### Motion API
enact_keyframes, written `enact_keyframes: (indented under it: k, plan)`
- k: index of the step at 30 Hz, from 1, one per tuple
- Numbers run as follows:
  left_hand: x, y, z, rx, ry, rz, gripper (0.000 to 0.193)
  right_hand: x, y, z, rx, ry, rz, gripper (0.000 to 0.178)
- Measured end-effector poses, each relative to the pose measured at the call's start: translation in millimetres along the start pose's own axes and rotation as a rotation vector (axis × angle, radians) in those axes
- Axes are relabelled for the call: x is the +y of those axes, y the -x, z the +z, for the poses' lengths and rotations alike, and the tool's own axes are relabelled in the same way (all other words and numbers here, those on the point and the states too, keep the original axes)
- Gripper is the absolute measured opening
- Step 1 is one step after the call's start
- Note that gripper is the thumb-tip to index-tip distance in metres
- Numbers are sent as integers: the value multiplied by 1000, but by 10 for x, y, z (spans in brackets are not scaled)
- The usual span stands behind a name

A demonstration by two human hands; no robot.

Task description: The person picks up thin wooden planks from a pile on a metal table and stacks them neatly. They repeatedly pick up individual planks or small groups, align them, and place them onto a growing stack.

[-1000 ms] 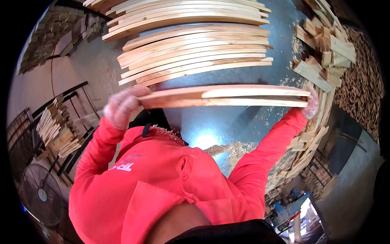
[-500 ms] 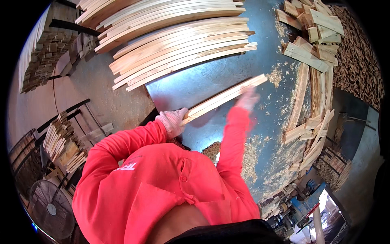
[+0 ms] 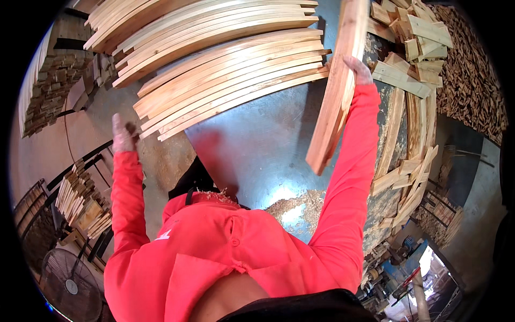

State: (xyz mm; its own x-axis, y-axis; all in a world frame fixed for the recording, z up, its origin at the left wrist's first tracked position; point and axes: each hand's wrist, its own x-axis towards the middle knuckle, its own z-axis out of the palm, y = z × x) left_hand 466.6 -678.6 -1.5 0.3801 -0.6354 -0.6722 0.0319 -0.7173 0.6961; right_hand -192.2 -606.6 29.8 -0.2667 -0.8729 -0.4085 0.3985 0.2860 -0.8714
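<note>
My right hand [image 3: 358, 71] is closed on a long wooden board [image 3: 339, 88], gripping its right edge near the middle. The board is raised above the metal table [image 3: 252, 142], its near end tilted down and its far end running past the top of the view. Out to the left, my left hand [image 3: 124, 135] holds nothing, its fingers pointing away from me and apart from the thumb. It is nearest the left ends of a row of planed boards [image 3: 230, 72] lying side by side on the table.
Another board stack [image 3: 204, 35] lies farther back. Offcuts [image 3: 413, 59] and long strips [image 3: 394, 134] line the right side, beside a heap of wood scraps [image 3: 472, 80]. Shavings [image 3: 306, 206] lie near me. A fan [image 3: 70, 284] and a wood pile [image 3: 83, 201] stand at left.
My left hand has let go of a board and swung out left. My right hand has moved up and right, now with a raised board in it.
</note>
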Motion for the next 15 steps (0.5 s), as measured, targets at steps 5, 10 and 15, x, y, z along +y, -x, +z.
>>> enact_keyframes:
  k: [5,10,15]
  plan:
    - [-410,-241,331,-311,188,-43,86,-116,-269,32,-250,-79,199,43]
    - [-155,31,247,-425,440,145,66,-224,294,603,-267,-194,107,57]
    - [438,899,-381,-347,197,826,69,-450,1320,1164,-117,-429,-219,77]
